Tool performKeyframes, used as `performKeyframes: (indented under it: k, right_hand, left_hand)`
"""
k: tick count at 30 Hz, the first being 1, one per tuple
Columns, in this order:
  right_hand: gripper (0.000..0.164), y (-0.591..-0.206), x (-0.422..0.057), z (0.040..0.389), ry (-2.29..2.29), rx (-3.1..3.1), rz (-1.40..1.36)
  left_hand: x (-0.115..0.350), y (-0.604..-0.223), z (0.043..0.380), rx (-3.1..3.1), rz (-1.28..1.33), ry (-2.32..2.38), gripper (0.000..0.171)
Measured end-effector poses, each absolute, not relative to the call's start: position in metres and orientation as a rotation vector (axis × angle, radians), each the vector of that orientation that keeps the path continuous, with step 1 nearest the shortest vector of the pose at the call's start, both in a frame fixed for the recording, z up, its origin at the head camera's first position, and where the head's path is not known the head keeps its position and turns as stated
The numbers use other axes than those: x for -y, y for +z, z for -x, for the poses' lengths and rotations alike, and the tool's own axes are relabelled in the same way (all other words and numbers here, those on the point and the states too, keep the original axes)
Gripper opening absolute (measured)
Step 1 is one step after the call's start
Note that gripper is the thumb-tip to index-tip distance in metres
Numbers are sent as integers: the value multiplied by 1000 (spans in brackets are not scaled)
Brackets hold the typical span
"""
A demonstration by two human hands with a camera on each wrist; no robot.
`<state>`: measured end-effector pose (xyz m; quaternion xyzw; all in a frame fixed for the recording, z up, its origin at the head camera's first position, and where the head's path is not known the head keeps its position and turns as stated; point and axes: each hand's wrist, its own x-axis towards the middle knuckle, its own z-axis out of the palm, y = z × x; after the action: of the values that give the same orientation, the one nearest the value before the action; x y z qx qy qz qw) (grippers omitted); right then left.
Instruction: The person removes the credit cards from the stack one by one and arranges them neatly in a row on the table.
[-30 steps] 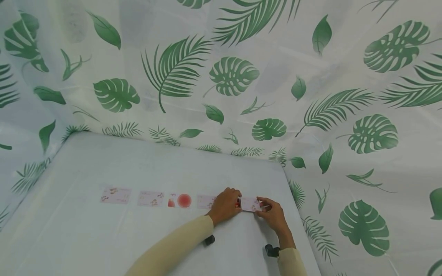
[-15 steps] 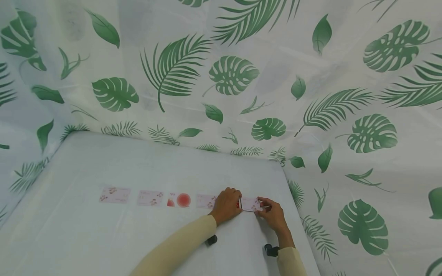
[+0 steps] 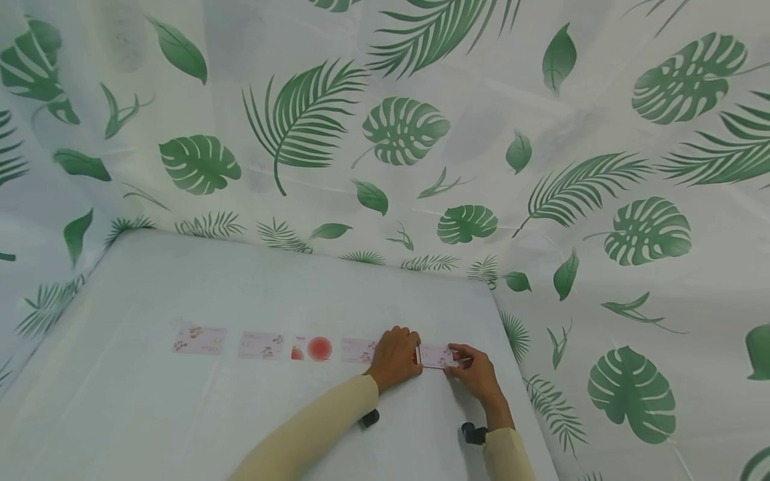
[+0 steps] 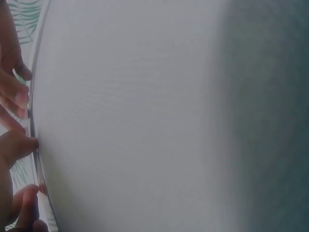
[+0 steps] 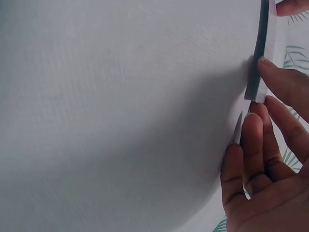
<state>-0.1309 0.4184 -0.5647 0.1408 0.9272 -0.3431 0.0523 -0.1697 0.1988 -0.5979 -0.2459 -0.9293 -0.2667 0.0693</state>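
Both hands work at the right end of a row of printed cards on the white table. In the head view, my right hand (image 3: pixel 478 377) pinches the right end of a thick pink flowered pack (image 3: pixel 436 355), which shows a dark side edge in the right wrist view. A thin pale piece (image 5: pixel 237 130) sticks out by its lower fingers. My left hand (image 3: pixel 394 357) holds the left end between thumb and fingers. A narrow red part (image 3: pixel 416 356) shows there, mostly hidden by that hand. In the left wrist view, the left thumb (image 4: pixel 26 144) presses the near edge.
To the left lie a pink flowered card (image 3: pixel 200 340), a second pink card (image 3: pixel 261 345), a card with a red disc (image 3: pixel 311 348) and another pink card (image 3: pixel 356 350), partly covered by the left hand. Leaf-printed sheeting (image 3: pixel 337 267) borders the white table (image 3: pixel 150 414).
The left forearm has shifted slightly right, and the red part beside the left fingers shows narrower. The right hand keeps its grip in nearly the same place.
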Motion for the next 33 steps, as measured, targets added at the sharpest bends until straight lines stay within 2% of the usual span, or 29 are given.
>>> performKeyframes:
  k: [17, 25, 33]
  right_hand:
    - [54, -567, -420, 132, -1058, -2820, -434]
    - [58, -571, -411, 132, -1015, -2909, -486]
    - [62, -566, -395, 139, -967, -3019, -408]
  left_hand:
    - [-197, -598, 170, 2796, 747, -765, 45]
    - [-192, -597, 171, 2712, 772, -700, 60]
    - [-180, -596, 177, 2661, 776, -547, 66]
